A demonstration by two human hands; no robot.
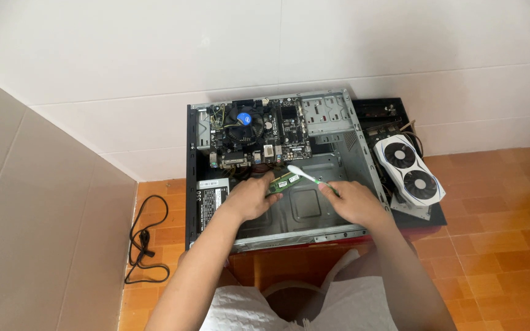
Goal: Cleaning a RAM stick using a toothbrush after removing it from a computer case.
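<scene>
The left hand (pixel 249 197) is holding a small green memory stick (pixel 285 182) over the open computer case (pixel 354 144), its fingers closed around the stick's near end so that the far end is sticking out up and to the right. The right hand (pixel 356 202) is gripping a toothbrush (pixel 307 176) by its green and white handle, fingers wrapped shut around it. The white brush head is pointing left and is lying against the upper edge of the stick, touching it or just beside it; the picture is too small to tell which.

Both hands are hovering above the bare metal floor of the case, which is lying on its side with the side panel off. The motherboard (pixel 280 132) is sitting in the far half of the case, with a round black cooler fan (pixel 245 121) with a blue centre on its left part. A power supply (pixel 211 199) with a label is lying at the case's near left corner, just beside the left wrist.

To the right of the case, a white graphics card (pixel 411 170) with two black fans is resting on a dark panel (pixel 435 216). A black cable (pixel 144 240) is lying coiled on the orange tiled floor (pixel 498 245) to the left, well apart from the case. White tiled wall (pixel 265 49) is standing behind everything.
</scene>
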